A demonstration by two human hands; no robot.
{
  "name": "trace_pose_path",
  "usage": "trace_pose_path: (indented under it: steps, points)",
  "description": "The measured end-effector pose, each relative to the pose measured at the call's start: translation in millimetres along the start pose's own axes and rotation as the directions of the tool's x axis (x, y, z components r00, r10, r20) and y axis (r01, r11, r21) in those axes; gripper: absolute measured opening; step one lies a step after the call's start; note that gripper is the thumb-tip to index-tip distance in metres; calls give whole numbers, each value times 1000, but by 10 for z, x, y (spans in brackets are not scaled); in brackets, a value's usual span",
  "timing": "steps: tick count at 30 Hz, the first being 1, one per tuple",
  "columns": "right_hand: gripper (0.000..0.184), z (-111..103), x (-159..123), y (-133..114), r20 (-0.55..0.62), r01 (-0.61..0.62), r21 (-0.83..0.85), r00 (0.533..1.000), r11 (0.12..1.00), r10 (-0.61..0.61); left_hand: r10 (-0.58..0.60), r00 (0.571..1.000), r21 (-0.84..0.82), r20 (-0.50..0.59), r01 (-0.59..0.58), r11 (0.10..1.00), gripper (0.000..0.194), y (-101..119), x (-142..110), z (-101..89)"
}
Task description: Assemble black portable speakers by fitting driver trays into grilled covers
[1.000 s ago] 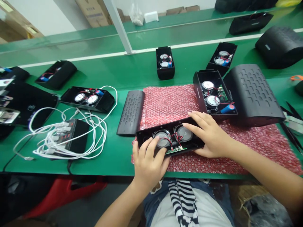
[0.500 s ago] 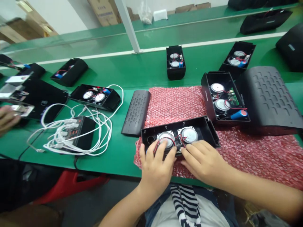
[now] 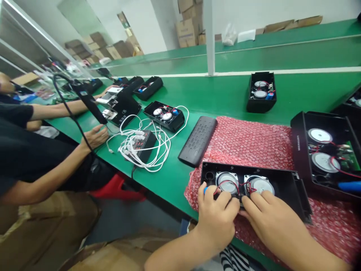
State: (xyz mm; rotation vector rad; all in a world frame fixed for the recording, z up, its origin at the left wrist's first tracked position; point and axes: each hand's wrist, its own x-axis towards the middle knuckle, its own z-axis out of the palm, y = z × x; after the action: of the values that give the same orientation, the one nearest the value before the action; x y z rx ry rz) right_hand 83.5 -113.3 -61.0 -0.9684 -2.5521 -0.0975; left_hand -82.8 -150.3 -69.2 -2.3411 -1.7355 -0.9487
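An open black speaker housing lies in front of me on red bubble wrap. Inside it are two round drivers with red and black wires between them. My left hand is closed over the near left part, its fingers bent into the housing, and a bit of blue shows under them. My right hand grips the near edge beside the right driver, fingertips close to the wires. What lies under the fingertips is hidden. A black patterned grille cover lies at the housing's far left.
A larger open speaker stands at right, partly on the wrap. On the left, white cables tangle around a black charging hub, one leading to another open speaker. A co-worker's hand is beyond. One more speaker stands behind.
My view has swung left, bringing more of the co-worker into sight. Both my hands stay on the housing; the left fingers are now more bent.
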Motion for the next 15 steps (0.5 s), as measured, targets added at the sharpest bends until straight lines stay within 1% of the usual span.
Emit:
trace_pose_path:
  steps: [4,8,10,13,15]
  points:
    - [25,14,-22,6,6,-10,23,1000,1000,10,-29,1000,-28,-9,29,999,17,22,13,11]
    - [23,7,-5,4,23,-17,79,1000,997,15,-6,1000,-12,-2,6,1000,17,2,22,7]
    - [23,4,6,-4,12,-19,80,1000,997,18,10,1000,-3,-15,-10,1000,17,-17,25,7]
    - [24,2,-3,-30,-7,-37,47,999,998,38,27,1000,11,8,-27,1000,18,-33,34,-17]
    - [22,-6,-20,-57,-69,-52,-5,996,999,52,40,999,-35,22,-39,999,19,-29,38,-68]
